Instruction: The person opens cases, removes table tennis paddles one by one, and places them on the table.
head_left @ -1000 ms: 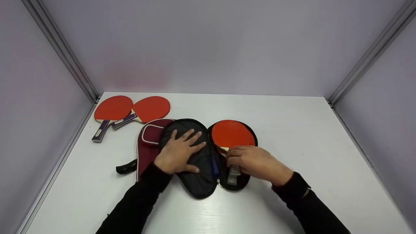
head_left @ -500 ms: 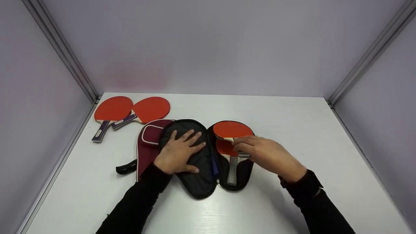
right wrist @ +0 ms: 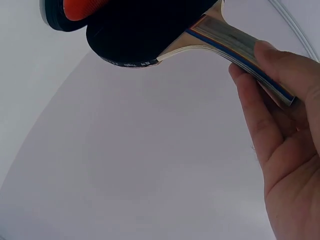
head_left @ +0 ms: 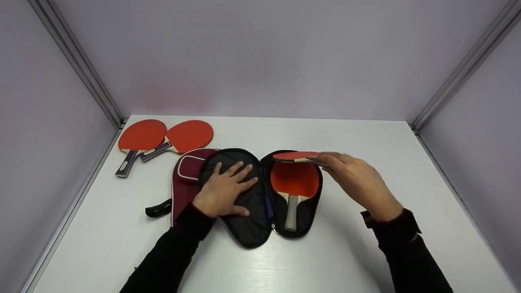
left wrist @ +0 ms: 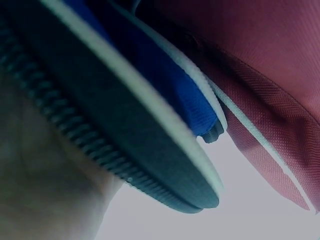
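Observation:
My left hand [head_left: 226, 191] lies with fingers spread on the black inner side of the opened zip-up paddle case [head_left: 252, 232]. My right hand [head_left: 362, 181] pinches the handle of a table tennis paddle [head_left: 291, 156], thumb on one face and fingers on the other. That paddle is raised over the case, seen nearly edge-on, its red face up. Its black underside and striped wooden handle [right wrist: 227, 37] show in the right wrist view. A second red paddle [head_left: 295, 179] lies in the case's right half, handle toward me. The zipper edge [left wrist: 75, 127] runs beside my left hand.
A burgundy case [head_left: 185, 193] with white piping lies partly under the black flap, its black strap [head_left: 158, 209] sticking out left. Two more red paddles, one at far left [head_left: 142, 134] and one overlapping it [head_left: 191, 136], lie near the back edge. Pale walls enclose the white table [head_left: 366, 142].
My right hand has lifted the upper paddle out of the case, up and to the right, tilting it edge-on and uncovering the one beneath. My left hand has stayed put.

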Motion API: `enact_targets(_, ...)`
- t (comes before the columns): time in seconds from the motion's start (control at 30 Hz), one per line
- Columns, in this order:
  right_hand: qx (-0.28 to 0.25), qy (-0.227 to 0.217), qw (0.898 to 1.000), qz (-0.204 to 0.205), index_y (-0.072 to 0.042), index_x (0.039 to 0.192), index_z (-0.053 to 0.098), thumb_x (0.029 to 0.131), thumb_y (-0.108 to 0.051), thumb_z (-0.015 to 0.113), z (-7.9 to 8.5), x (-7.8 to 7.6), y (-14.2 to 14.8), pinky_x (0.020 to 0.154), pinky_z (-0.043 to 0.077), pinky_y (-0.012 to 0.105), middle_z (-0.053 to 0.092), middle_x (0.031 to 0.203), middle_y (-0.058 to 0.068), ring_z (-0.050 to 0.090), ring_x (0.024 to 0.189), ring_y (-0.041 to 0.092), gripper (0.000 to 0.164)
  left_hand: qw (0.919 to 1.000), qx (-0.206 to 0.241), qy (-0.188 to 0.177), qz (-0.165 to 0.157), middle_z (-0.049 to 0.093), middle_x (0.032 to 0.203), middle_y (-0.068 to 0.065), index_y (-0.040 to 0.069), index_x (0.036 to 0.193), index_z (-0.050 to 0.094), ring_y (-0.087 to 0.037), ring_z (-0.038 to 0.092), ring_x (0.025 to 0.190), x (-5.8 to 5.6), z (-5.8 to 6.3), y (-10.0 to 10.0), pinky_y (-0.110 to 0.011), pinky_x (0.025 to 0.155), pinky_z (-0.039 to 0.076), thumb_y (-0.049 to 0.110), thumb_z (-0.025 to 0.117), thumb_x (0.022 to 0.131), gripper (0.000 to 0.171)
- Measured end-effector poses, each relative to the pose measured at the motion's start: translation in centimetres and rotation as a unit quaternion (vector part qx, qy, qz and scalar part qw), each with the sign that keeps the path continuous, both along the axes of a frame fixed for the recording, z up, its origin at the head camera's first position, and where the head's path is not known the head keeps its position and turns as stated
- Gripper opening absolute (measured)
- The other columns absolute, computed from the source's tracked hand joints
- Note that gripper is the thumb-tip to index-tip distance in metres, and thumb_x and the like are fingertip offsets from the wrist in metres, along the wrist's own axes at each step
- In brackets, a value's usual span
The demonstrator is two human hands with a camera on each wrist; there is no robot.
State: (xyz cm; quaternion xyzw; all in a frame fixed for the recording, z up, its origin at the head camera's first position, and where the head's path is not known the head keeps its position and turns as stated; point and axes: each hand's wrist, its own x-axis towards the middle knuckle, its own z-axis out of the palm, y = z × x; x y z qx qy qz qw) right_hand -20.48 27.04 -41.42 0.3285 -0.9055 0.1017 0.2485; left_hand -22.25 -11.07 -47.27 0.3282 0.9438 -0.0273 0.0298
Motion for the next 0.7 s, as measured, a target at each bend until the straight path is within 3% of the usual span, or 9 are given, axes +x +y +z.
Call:
enact_targets(0.37,-0.076,0.003,0.996,-0.054,-0.006,0.136,0.079,0.105,-0.006,0.087,0.5,-0.9,1.7,0.091,0.074,0.053,0.086,0.134,0.014,0.088,0.115,0.038,0.033,1.0,-0.008,0.001,0.002,0.037,0.194,-0.007,0.029,0.179,0.052,-0.036,0.032,0.183,-0.1,0.0,0.1,-0.079,0.141,0.036,0.069,0.086,0.099,0.095)
enact_targets(0.7,-0.156,0.005,0.98,-0.126,-0.005,0.133,0.08,0.105,0.0,0.084,0.9,-2.1,4.7,0.095,0.071,0.061,0.086,0.134,0.019,0.087,0.118,0.043,0.029,1.0,-0.001,0.005,0.003,0.04,0.193,-0.007,0.029,0.178,0.055,-0.035,0.035,0.182,-0.1,-0.2,0.0,-0.078,0.14,0.037,0.068,0.088,0.098,0.095)
